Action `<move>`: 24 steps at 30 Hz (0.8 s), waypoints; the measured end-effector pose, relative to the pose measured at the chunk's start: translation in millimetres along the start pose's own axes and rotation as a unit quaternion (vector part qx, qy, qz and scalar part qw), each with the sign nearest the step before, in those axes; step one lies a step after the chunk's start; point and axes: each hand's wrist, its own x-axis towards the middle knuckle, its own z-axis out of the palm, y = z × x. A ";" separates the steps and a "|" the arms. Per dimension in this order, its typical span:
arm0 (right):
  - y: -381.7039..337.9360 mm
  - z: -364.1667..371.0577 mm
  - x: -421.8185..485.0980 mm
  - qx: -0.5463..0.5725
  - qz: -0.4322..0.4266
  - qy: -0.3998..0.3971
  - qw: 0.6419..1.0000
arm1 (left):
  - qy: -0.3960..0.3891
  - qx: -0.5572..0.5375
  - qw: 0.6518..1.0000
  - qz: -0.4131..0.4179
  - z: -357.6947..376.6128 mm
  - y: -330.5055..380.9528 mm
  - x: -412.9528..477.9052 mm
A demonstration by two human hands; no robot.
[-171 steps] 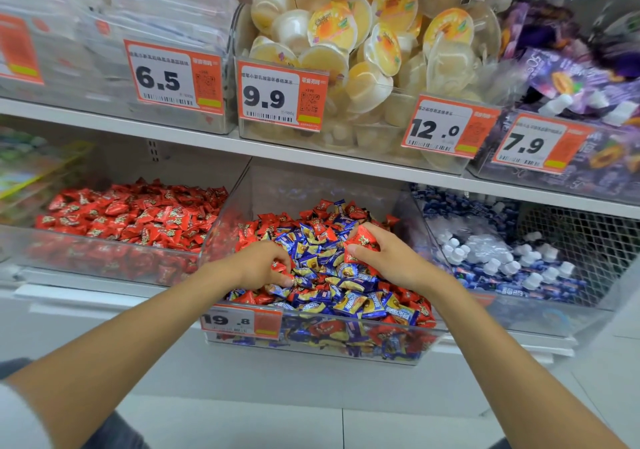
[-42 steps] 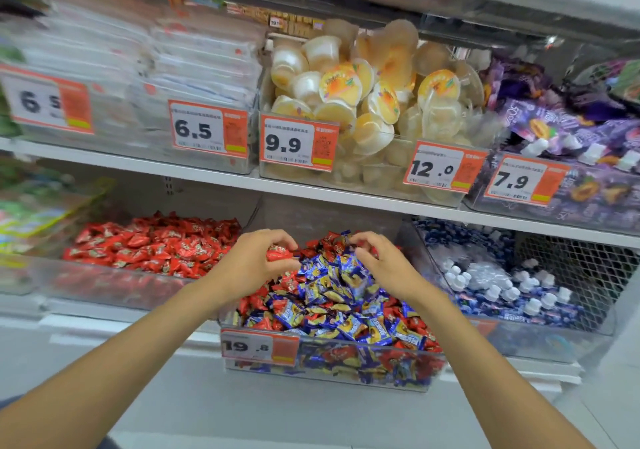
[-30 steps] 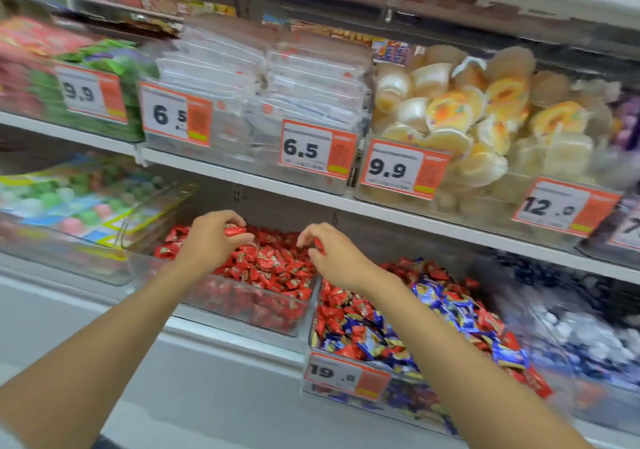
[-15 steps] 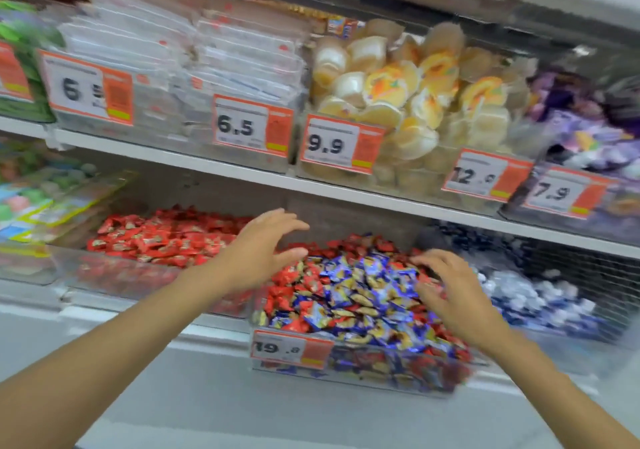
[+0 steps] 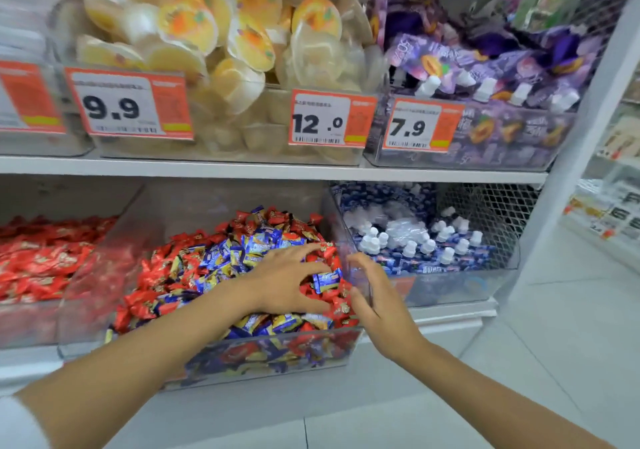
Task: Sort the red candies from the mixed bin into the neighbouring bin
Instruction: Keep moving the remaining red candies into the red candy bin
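- On the lower shelf's (image 5: 450, 313) left end sits the neighbouring bin (image 5: 31, 324), a clear tub filled with a red pile (image 5: 41, 261) of wrapped sweets; it runs off the left edge of view.
- Just beside it, to the right, stands the mixed bin (image 5: 263, 353), also clear. It is heaped with red candies (image 5: 156, 275) and blue candies (image 5: 256, 240) jumbled together. The red ones lie thickest along its left side and at its front right corner.
- The left hand (image 5: 287, 282) lies palm down on the heap near the bin's right end, with the bare forearm crossing the front rim. Its fingers are spread and lightly bent, the tips touching wrappers, with nothing plainly pinched between them.
- The right hand (image 5: 377, 303) is at the front right corner of the mixed bin, against its right wall. Its fingers are nearly straight and loose and grasp nothing, and the thumb is close to the red candies in that corner. The clear wall hides whether the fingertips are inside the bin or outside it.
- Next on the right, a third clear bin (image 5: 498, 275) holds blue pouches (image 5: 426, 244) with white caps, with wire mesh behind them.
- Along the upper shelf (image 5: 242, 169) stand a price tag reading 9.9 (image 5: 114, 107), a tub of jelly cups (image 5: 242, 43), tags reading 12.0 (image 5: 318, 123) and 7.9 (image 5: 408, 126), and purple pouches (image 5: 485, 64) at the right end.
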 end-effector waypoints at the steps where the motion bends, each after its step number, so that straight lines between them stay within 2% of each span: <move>1: 0.9 0.2 0.9 0.001 -0.004 0.001 1.000 | 0.010 0.016 1.000 0.007 0.8 -3.8 1.6; 6: 2.9 0.0 0.0 0.000 -0.006 -0.008 1.000 | 0.071 0.002 0.997 0.004 -7.3 -45.4 -4.5; 10: 1.4 -0.4 -0.1 0.001 -0.005 -0.015 1.000 | 0.080 -0.017 0.993 -0.090 -20.4 -101.4 -35.6; 12: 0.6 -1.1 0.1 0.003 -0.004 -0.014 1.000 | 0.096 -0.028 0.987 -0.126 -26.7 -104.3 -50.6; 15: -2.5 -1.2 -1.1 0.011 0.003 -0.013 1.000 | 0.152 -0.094 0.983 -0.050 -36.5 -63.1 -47.6; 18: -9.1 -0.8 -3.4 0.034 0.007 -0.005 0.999 | 0.094 -0.099 0.990 0.037 -28.9 -12.8 -19.0; 21: -13.7 -0.8 -5.5 0.053 0.018 -0.009 0.998 | -0.037 -0.003 0.999 0.039 -2.5 5.9 3.9; 24: -12.6 -1.5 -5.9 0.054 0.018 -0.015 0.998 | -0.033 0.044 0.998 0.033 9.4 -13.7 4.5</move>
